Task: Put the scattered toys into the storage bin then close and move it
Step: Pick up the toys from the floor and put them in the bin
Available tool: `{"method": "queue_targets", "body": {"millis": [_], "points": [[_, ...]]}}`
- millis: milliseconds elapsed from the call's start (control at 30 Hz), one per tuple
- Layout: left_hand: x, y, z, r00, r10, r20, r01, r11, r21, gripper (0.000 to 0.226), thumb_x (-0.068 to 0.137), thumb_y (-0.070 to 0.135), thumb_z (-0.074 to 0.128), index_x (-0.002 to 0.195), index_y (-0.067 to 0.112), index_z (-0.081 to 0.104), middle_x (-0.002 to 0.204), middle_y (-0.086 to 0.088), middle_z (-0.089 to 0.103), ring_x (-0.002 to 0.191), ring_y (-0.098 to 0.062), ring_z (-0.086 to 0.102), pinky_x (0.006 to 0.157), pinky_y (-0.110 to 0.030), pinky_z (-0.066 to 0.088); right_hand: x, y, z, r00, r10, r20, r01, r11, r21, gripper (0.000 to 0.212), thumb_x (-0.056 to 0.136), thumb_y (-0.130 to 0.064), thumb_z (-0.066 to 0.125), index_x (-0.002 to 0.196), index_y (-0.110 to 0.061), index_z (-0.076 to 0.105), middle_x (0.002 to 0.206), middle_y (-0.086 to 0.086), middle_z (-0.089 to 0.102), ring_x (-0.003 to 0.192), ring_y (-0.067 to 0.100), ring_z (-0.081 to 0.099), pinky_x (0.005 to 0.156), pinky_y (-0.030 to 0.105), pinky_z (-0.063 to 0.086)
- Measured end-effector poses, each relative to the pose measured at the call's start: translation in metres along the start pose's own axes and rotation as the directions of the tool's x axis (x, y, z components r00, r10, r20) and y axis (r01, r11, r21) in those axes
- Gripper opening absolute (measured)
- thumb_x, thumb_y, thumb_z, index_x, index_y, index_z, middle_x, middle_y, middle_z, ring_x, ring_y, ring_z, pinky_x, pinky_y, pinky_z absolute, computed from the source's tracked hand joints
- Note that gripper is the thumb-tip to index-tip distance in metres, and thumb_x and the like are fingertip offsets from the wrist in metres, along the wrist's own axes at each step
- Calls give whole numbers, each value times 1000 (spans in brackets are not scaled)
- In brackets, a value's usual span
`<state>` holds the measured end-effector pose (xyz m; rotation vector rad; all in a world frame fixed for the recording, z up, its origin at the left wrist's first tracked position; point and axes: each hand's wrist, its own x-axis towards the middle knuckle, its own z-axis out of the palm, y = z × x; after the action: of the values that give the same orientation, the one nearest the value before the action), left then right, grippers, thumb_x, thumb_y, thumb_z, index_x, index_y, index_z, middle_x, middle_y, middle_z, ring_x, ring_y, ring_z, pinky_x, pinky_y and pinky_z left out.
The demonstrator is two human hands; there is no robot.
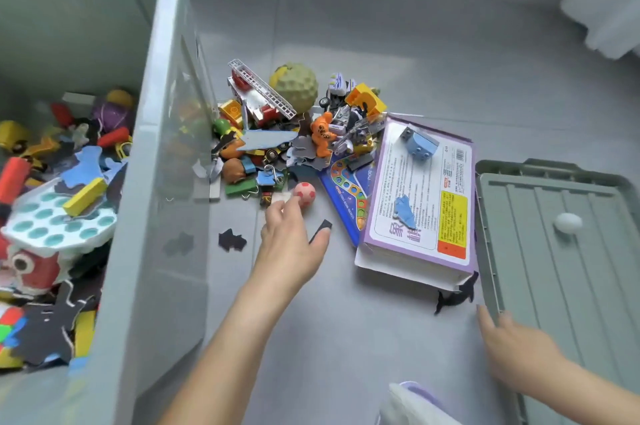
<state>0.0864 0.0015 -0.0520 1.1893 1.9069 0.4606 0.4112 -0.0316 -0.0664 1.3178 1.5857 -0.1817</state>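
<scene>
Underfoot, grey tiled floor [415, 43]. One translucent grey plastic storage bin [149, 147], left of frame, part-filled. One grey ribbed plastic lid [571, 268], lower right, off bin. One heap of scattered toys [277, 133], centre. One pink spotted ball [304, 194] at its edge; left hand [291, 244] beside it, fingers straight. Right hand [512, 338], fingers flat, touches lid corner.

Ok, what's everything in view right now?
Storage bin: one, pale grey, left, toys inside.
Toy pile: many, mixed colours, floor beside bin.
Bumpy ball: one, green, back of pile.
Small ball: one, pink, front of pile.
Box: one, purple, floor right of pile.
Brick: one, light blue, on box.
Lid: one, grey-green, floor far right.
Oval thing: one, white, on lid.
Left hand: one, fingers extended, reaching toward small ball.
Right hand: one, fingers extended, by lid corner.
</scene>
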Motion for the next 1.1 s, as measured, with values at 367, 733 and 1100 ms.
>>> {"method": "queue_targets", "body": {"millis": [367, 733, 1100], "points": [[33, -44, 17, 982, -102, -158, 127, 979, 161, 63, 88, 33, 58, 141, 16, 30, 149, -15, 17, 135, -38, 21, 108, -41, 27, 44, 6, -24, 978, -140, -158, 96, 961, -258, 62, 90, -2, 35, 147, -14, 13, 88, -11, 62, 102, 16, 66, 63, 25, 39], [70, -28, 46, 986, 166, 3, -142, 835, 531, 84, 78, 54, 66, 144, 40, 17, 157, -5, -8, 142, -41, -4, 105, -58, 27, 5, -14, -40, 952, -290, -94, 294, 955, 36, 18, 94, -41, 43, 82, -29, 36, 65, -5, 30, 86, 24, 51, 62, 29, 34], [64, -54, 41, 954, 296, -53, -209, 779, 591, 31, 83, 31, 61, 112, 23, 55, 148, -4, 17, 125, -35, 30, 79, -46, 46, 66, -13, -154, 884, -68, -463, 358, 734, 577, 34, 87, -45, 62, 68, -17, 58, 80, 3, 59, 73, 21, 55, 68, 38, 49]]}}
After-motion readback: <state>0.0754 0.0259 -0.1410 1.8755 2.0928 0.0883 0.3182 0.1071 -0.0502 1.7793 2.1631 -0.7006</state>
